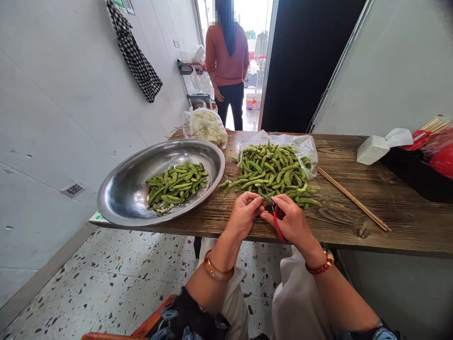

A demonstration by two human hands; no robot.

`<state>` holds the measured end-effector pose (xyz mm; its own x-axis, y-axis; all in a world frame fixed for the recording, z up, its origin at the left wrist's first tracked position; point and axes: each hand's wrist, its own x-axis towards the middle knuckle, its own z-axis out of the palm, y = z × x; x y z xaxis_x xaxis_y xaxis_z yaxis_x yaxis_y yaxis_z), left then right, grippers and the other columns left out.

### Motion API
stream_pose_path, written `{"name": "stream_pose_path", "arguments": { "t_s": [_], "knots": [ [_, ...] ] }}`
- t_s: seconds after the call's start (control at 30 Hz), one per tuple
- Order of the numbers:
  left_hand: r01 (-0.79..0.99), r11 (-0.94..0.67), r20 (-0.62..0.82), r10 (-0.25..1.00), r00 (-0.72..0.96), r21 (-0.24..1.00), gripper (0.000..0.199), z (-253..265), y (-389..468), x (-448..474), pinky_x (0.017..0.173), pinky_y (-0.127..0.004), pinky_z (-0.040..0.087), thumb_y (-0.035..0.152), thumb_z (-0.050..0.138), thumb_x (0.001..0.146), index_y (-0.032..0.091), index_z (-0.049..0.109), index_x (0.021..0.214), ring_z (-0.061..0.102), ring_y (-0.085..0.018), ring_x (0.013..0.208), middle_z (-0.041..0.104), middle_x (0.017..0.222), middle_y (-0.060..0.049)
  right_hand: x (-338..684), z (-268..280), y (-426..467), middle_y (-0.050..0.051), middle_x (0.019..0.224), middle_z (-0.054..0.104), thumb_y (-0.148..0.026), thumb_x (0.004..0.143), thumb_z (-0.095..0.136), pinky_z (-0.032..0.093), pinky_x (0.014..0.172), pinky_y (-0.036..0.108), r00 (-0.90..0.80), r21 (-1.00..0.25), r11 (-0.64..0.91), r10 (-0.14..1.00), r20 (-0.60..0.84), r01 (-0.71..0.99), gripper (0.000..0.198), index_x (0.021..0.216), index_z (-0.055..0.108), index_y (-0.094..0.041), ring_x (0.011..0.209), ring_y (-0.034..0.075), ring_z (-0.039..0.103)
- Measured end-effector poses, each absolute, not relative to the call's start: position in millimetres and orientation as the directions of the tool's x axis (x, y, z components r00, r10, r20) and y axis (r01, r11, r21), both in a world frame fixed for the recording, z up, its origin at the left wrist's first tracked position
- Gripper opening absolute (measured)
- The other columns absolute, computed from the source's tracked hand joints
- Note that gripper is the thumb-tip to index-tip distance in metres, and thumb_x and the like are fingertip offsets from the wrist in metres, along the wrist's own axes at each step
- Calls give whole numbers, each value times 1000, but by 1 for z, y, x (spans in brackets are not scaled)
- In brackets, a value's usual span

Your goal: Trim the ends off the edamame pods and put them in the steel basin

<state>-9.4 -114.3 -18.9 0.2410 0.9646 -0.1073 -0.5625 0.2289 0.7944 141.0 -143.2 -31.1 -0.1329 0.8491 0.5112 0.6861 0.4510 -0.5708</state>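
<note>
My right hand [288, 219] is closed round a pair of red-handled scissors [278, 227], their metal blades pointing up and left. Beside it, my left hand [244, 212] pinches an edamame pod near the blades; the fingers hide most of the pod. Just beyond both hands lies a heap of green edamame pods [272, 167], partly on a clear plastic bag [306, 148]. To the left, a wide steel basin [120, 189] holds a smaller pile of pods [179, 184] and rests near the table's front edge.
Two or three thin wooden sticks [354, 198] lie right of the heap on the wooden table [406, 226]. Further right are a white tissue pack [373, 148] and red-wrapped skewers [426, 134]. A stuffed plastic bag [208, 126] stands behind the basin. A person [228, 56] stands in the doorway.
</note>
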Motion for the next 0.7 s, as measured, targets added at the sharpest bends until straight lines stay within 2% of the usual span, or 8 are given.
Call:
{"name": "stream_pose_path", "arguments": {
  "t_s": [0.3, 0.6, 0.7],
  "knots": [
    [-459, 147, -33, 969, 246, 876, 27, -19, -117, -7, 43, -17, 35, 33, 74, 70, 15, 54, 76, 43, -4, 45, 52, 58, 5, 147, -25, -141, 6, 90, 62, -41, 87, 60, 52, 73, 31, -186, -560, 512, 823, 537, 652, 29, 106, 63, -19, 81, 18, 61],
    [-484, 103, -26, 986, 164, 869, 28, -21, -114, -5, 42, -17, 27, 33, 75, 69, 14, 55, 77, 34, -3, 47, 44, 61, 6, 157, -23, -146, 9, 94, 65, -48, 89, 54, 52, 73, 32, -277, -407, 465, 854, 441, 786, 37, 107, 63, -17, 84, 22, 64],
    [-516, 102, -41, 991, 129, 851, 29, -19, -113, -7, 42, -17, 27, 34, 74, 69, 15, 54, 77, 31, -3, 47, 39, 57, 7, 160, -23, -147, 9, 94, 66, -50, 90, 52, 52, 74, 33, -275, -399, 447, 866, 418, 801, 40, 110, 63, -17, 84, 22, 65]
  ]
}}
